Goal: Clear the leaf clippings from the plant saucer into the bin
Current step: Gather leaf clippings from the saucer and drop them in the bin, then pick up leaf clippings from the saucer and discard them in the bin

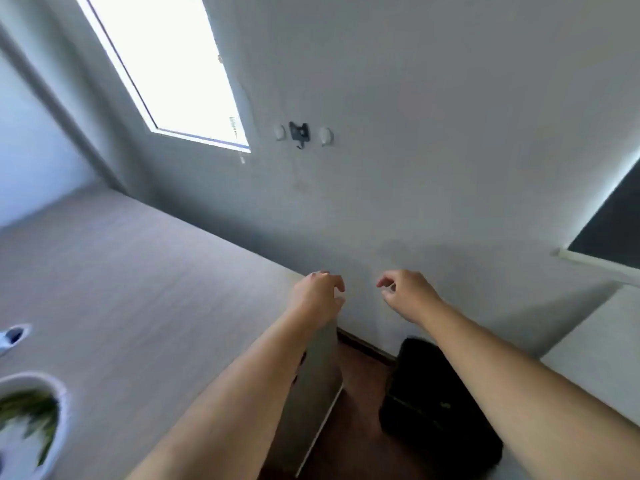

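Clippings (33,412): green, thin, light, limp; heaped in white saucer (60,396) at table (138,271) left near edge. Best pinched in small bunches, or tipped out by gripping saucer rim. Left hand (317,296) and right hand (405,294) raised, fingers loosely curled, empty. Black bin (436,403) on floor past table's right edge; path clear.

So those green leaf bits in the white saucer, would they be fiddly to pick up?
Probably. The leaf clippings look thin and strappy, so likely floppy and very light. They lie loosely scattered in the saucer, so pinching would probably gather only a few each time; tipping might be easier.
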Demonstrator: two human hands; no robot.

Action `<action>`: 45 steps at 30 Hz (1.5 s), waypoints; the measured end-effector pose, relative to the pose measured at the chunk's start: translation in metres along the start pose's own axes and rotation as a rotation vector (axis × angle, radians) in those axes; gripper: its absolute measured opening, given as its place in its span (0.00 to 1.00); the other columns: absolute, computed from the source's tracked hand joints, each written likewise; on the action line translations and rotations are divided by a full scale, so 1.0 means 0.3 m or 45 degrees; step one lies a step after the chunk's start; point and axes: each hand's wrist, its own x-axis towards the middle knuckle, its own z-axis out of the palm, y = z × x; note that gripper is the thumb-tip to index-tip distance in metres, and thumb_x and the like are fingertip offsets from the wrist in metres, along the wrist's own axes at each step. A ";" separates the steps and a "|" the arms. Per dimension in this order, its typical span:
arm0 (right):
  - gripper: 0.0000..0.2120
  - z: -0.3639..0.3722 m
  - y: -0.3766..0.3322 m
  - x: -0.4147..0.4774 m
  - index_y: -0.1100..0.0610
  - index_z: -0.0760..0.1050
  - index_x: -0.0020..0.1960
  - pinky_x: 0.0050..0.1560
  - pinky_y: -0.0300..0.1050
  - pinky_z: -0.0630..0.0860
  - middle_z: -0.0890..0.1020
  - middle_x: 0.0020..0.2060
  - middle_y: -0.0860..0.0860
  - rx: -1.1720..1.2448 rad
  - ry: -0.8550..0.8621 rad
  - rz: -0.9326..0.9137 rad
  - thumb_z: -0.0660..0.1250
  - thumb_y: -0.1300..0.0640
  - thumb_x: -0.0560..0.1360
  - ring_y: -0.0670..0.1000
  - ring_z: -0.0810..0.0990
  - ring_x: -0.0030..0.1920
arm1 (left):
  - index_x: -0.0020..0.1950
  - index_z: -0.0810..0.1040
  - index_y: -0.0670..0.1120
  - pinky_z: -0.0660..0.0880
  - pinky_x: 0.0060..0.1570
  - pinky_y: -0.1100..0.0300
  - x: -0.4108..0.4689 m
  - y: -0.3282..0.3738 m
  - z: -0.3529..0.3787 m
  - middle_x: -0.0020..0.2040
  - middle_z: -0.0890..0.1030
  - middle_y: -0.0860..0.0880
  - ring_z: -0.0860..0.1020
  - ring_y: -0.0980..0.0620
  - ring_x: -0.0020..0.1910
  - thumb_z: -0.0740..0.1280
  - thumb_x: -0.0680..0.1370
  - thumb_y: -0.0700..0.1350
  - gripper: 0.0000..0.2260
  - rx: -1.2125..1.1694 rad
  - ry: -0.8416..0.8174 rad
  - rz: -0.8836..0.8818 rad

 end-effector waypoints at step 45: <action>0.12 1.427 -1.466 -0.496 0.57 0.81 0.43 0.44 0.47 0.81 0.82 0.46 0.55 -0.440 -0.899 -0.953 0.62 0.69 0.70 0.56 0.81 0.44 | 0.45 0.81 0.40 0.77 0.47 0.53 -1.350 -1.523 -0.098 0.50 0.81 0.42 0.80 0.43 0.48 0.66 0.73 0.34 0.05 -0.273 0.081 -1.119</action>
